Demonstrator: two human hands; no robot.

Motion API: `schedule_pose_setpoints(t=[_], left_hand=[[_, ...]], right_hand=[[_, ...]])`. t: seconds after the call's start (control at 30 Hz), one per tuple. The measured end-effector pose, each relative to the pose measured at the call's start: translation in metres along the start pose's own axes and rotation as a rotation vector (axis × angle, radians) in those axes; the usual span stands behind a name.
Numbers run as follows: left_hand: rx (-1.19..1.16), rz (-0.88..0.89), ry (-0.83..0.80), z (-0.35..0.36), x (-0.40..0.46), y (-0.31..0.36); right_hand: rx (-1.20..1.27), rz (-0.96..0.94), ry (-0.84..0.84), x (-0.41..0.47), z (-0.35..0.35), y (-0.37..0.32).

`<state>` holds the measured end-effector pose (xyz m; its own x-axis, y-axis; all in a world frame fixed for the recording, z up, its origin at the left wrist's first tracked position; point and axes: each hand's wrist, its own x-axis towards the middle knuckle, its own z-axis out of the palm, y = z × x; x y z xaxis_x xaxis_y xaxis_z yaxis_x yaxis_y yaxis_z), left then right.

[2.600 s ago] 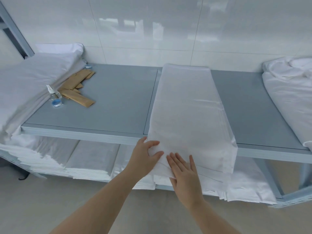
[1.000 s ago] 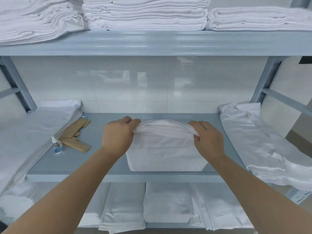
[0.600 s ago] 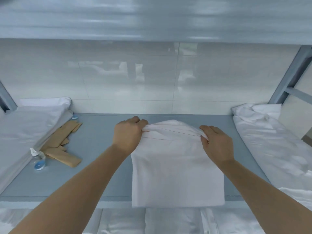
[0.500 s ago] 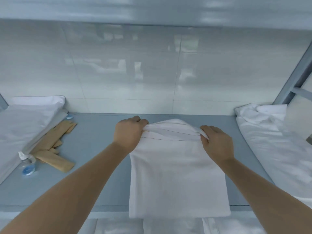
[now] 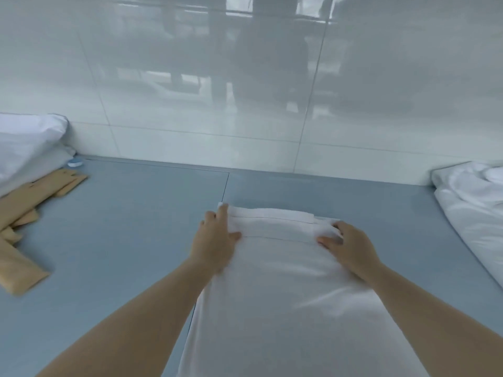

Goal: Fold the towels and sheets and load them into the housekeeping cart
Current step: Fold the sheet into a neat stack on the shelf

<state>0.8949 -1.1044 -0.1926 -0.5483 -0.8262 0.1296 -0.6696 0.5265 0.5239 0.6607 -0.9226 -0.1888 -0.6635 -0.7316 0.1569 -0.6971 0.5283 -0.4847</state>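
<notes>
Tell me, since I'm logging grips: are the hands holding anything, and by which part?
Nothing is gripped. Left hand and right hand press flat on the folded sheet near its far corners.

White sheet [image 5: 285, 295], grey-blue shelf [image 5: 122, 240]

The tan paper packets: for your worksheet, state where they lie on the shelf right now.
In the head view, the tan paper packets lie at the left of the grey shelf, beside the white linen pile and apart from the left hand.
</notes>
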Motion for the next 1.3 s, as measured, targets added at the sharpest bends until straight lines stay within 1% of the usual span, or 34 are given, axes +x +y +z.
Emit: schedule_pose_setpoints(t=[0.07,0.13,0.17,0.27,0.33,0.43,0.57,0.67,0.73,0.77,0.8,0.83,0.87,0.9,0.93,0.97,1.03,1.07,1.17,1.3], left_hand=[[-0.066,-0.1,0.033,0.0,0.004,-0.004],[-0.149,-0.206,0.028,-0.002,0.011,-0.007],[-0.176,-0.199,0.028,-0.003,0.014,-0.007],[-0.234,-0.051,0.08,-0.004,0.021,-0.004],[-0.223,-0.015,0.071,0.0,0.021,-0.002],[-0.111,0.011,0.064,0.003,0.023,-0.002],[-0.077,-0.025,0.056,-0.007,0.042,0.004],[0.047,-0.048,0.027,0.0,0.046,0.012],[0.177,-0.067,0.03,0.004,0.043,0.015],[0.299,-0.046,0.056,0.006,0.041,0.014],[0.423,0.012,0.104,0.009,0.041,0.015],[0.494,0.109,0.158,0.011,0.04,0.017],[0.51,0.211,0.177,0.015,0.039,0.02],[0.503,0.284,0.154,0.018,0.036,0.024],[0.479,0.322,0.111,0.023,0.033,0.028],[0.455,0.327,0.059,0.028,0.029,0.03],[0.426,0.294,-0.002,0.036,0.022,0.029],[0.417,0.281,-0.002,0.038,0.02,0.027],[0.385,0.235,-0.001,0.039,0.018,0.023],[0.414,0.114,-0.103,0.04,0.02,0.024]], right_hand=[[0.022,0.015,-0.002,0.003,-0.002,0.002],[0.033,-0.009,-0.012,0.008,-0.005,0.001],[0.042,-0.014,-0.005,0.01,-0.006,0.001],[0.036,-0.003,0.054,0.016,-0.002,0.003],[-0.012,0.015,0.069,0.018,0.006,0.004],[-0.113,0.029,0.105,0.021,0.01,0.003],[-0.108,0.074,0.206,0.027,0.01,-0.001],[-0.222,0.102,0.193,0.03,0.021,-0.009],[-0.203,0.143,0.186,0.03,0.021,-0.015],[-0.215,0.162,0.21,0.028,0.02,-0.018],[-0.26,0.155,0.258,0.024,0.019,-0.023],[-0.309,0.099,0.318,0.019,0.019,-0.029],[-0.342,-0.006,0.362,0.013,0.022,-0.039],[-0.354,-0.132,0.368,0.007,0.026,-0.051],[-0.337,-0.25,0.298,0.001,0.033,-0.064],[-0.306,-0.344,0.167,-0.003,0.041,-0.077],[-0.279,-0.41,-0.114,-0.01,0.06,-0.093],[-0.301,-0.413,-0.183,-0.01,0.067,-0.094],[-0.362,-0.341,-0.232,-0.001,0.067,-0.078],[-0.404,-0.065,-0.24,0.017,0.041,-0.028]])
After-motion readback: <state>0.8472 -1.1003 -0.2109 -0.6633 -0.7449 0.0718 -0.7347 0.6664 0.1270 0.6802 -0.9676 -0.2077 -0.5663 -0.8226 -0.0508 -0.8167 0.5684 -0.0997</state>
